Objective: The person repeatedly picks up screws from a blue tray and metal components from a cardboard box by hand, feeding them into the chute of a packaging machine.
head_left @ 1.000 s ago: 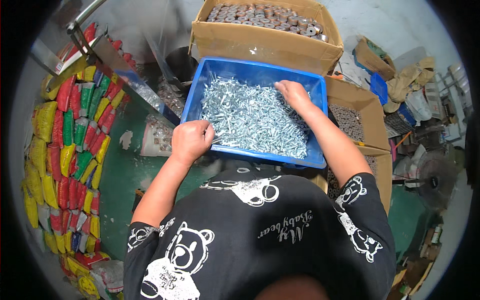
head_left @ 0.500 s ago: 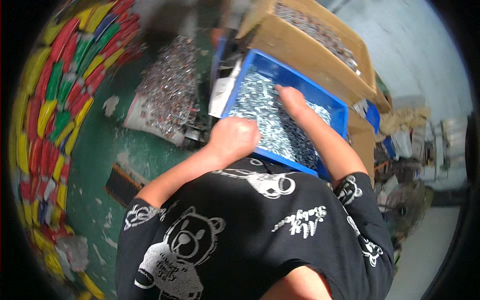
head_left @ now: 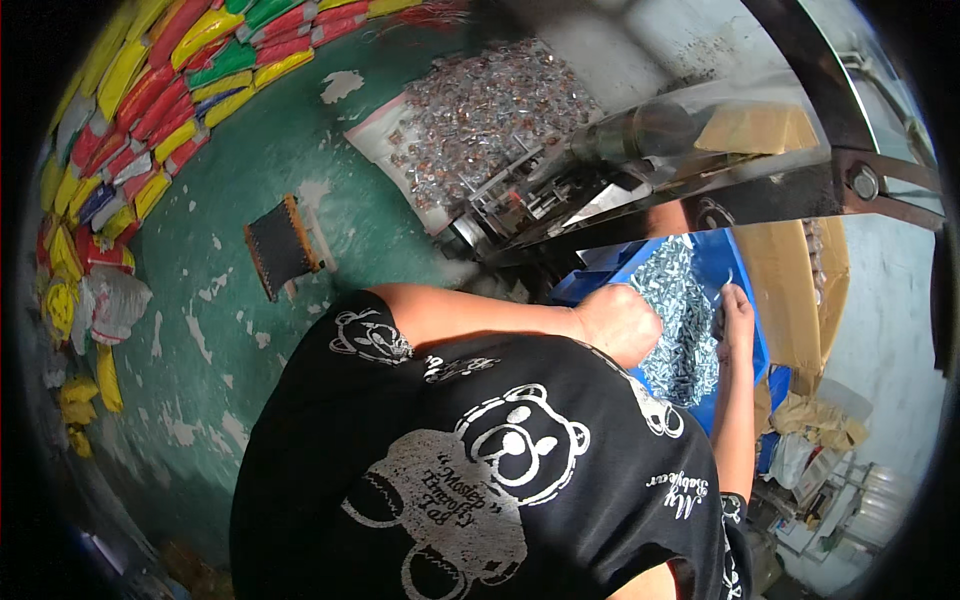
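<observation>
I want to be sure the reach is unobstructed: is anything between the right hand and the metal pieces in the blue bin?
Nothing visible is. The right hand is at the bin, right beside the metal pieces. The left hand is on the pile's other side.

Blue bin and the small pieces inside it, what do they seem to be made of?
Blue bin: probably smooth plastic, going by its evenly coloured walls. Small pieces: likely metal, silvery with bright glints; plated or bare, I can't tell.
</observation>
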Demonstrator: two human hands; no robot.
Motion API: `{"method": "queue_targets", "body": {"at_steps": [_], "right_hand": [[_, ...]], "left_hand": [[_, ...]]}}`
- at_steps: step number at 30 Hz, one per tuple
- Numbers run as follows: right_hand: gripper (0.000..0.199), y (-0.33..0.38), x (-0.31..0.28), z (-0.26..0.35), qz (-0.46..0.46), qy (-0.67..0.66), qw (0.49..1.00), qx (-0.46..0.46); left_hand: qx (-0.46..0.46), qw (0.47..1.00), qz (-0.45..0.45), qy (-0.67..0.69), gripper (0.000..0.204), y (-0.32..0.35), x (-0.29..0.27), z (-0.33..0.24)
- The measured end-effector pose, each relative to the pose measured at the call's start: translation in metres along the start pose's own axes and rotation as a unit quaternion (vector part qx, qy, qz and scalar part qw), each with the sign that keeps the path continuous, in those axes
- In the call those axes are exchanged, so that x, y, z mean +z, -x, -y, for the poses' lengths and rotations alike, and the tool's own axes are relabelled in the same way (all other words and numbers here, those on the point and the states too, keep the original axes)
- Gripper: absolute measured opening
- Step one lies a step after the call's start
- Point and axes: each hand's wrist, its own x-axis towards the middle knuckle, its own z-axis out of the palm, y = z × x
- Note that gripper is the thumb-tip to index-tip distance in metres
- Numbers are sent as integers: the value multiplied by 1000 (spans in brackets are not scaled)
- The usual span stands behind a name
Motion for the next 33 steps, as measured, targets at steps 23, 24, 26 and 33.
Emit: {"method": "queue_targets", "body": {"at_steps": [23,24,26,33], "right_hand": [[27,195,-113,-73,-231,-162,959,-36],[27,224,-127,-97,-280,-141,949,-3],[27,262,-146,-149,-340,-126,932,16],[24,382,-111,-326,-307,259,887,228]], "left_hand": [[11,920,270,282,23,-71,-93,-119],[135,801,410,415,11,-95,-89,-118],[210,644,436,593,14,-97,-95,-136],[106,512,542,658,35,-97,-67,-212]]}}
